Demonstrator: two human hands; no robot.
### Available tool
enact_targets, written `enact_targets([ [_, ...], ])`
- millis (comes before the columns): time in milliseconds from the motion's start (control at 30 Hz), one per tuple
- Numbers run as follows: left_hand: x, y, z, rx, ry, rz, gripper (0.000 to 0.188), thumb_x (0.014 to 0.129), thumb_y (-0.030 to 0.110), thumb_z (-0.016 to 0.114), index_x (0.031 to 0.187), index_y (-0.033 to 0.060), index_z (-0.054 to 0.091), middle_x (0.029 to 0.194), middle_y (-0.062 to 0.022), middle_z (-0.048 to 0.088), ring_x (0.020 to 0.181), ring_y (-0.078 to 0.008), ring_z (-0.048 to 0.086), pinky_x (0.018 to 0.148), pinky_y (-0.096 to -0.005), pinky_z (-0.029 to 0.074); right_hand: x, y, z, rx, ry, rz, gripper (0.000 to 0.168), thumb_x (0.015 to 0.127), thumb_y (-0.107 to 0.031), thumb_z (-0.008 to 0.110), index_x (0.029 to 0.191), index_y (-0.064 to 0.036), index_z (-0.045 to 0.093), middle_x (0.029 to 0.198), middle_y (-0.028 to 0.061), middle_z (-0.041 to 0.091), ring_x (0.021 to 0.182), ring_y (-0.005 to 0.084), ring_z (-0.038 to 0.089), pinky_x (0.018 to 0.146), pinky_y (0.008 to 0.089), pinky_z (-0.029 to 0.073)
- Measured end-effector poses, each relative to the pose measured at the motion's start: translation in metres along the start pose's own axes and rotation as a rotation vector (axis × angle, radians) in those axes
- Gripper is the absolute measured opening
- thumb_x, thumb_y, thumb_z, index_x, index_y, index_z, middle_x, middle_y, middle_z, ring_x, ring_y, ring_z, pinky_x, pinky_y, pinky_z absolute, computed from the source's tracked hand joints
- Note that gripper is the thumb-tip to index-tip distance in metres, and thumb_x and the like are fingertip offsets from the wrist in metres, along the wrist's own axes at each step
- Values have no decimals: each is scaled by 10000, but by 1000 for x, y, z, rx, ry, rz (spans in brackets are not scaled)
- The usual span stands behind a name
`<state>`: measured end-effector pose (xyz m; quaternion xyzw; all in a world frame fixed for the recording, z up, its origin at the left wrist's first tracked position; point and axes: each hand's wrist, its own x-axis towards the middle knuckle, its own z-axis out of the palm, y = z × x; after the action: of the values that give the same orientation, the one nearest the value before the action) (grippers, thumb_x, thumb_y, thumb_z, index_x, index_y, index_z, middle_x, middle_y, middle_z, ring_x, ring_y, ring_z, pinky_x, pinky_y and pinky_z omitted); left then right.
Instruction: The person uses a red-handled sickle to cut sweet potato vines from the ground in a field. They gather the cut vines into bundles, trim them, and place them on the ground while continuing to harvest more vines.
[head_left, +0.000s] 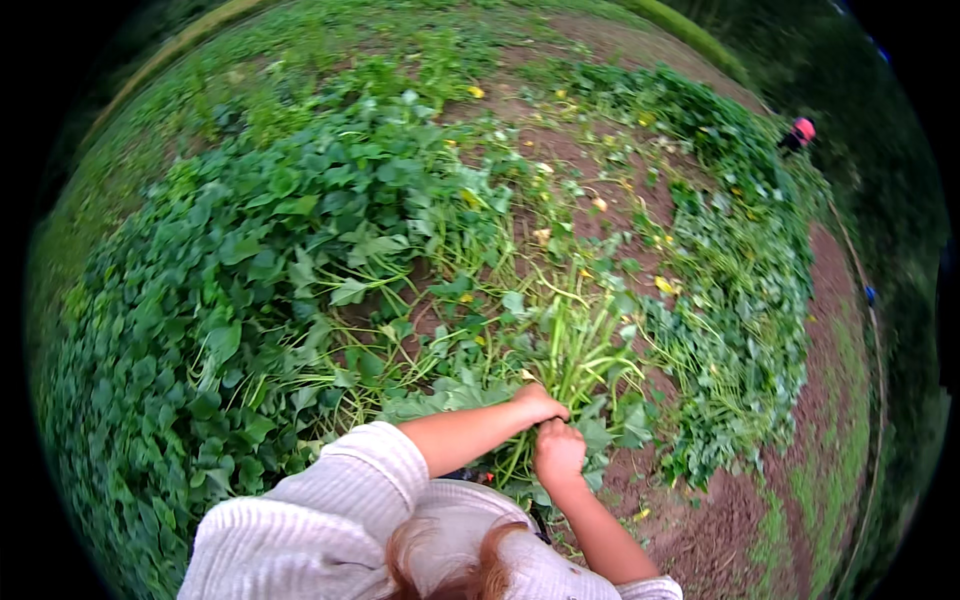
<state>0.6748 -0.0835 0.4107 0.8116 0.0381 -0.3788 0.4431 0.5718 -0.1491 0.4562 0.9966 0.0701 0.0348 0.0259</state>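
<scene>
My left hand (541, 403) is closed around a thick bunch of pale green leafy stems (574, 345). Just below it, my right hand (560, 451) grips the same bunch, its knuckles almost touching the left. The stems fan out beyond my hands, and broad green leaves (592, 435) hang around them. Stems also run down below my fists towards my body. What lies inside the fists is hidden by my fingers.
Dense leafy vines (247, 277) cover the ground at left. A heap of vines (727, 337) lies along the right, past brown soil (637, 172) dotted with yellow leaves (664, 285). A person in a pink top (803, 132) is at the far right.
</scene>
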Motion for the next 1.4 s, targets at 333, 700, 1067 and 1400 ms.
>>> enact_targets([
  [333, -5, -5, -23, -116, -1, -14, 461, 498, 386, 765, 731, 2, 662, 754, -140, 653, 654, -232, 631, 613, -311, 506, 2, -9, -28, 184, 121, -66, 291, 668, -22, 537, 959, -30, 535, 835, 133, 545, 635, 276, 558, 570, 393, 461],
  [700, -2, 0, -15, -530, 6, 43, 282, 624, 74, 701, 839, -92, 628, 815, -135, 646, 680, -190, 608, 599, -315, 485, -28, 25, -23, 210, 304, 184, 448, 690, -150, 641, 1100, 3, 539, 1065, 120, 546, 911, 252, 521, 783, 357, 425],
  [1067, 0, -11, -13, -346, -6, 19, 257, 557, 93, 768, 668, -73, 605, 689, -121, 615, 573, -171, 563, 523, -303, 448, -14, 6, -9, -4, 122, -164, 179, 712, -135, 501, 853, -38, 551, 790, 64, 504, 776, 198, 490, 699, 307, 395],
  [1400, 6, -24, -10, -270, -21, 85, 248, 581, 149, 770, 573, -40, 610, 571, -95, 602, 476, -147, 550, 452, -280, 426, -3, 9, -11, 379, -152, 62, 426, 698, -171, 671, 982, 17, 416, 644, 138, 575, 594, 322, 590, 509, 421, 450],
])
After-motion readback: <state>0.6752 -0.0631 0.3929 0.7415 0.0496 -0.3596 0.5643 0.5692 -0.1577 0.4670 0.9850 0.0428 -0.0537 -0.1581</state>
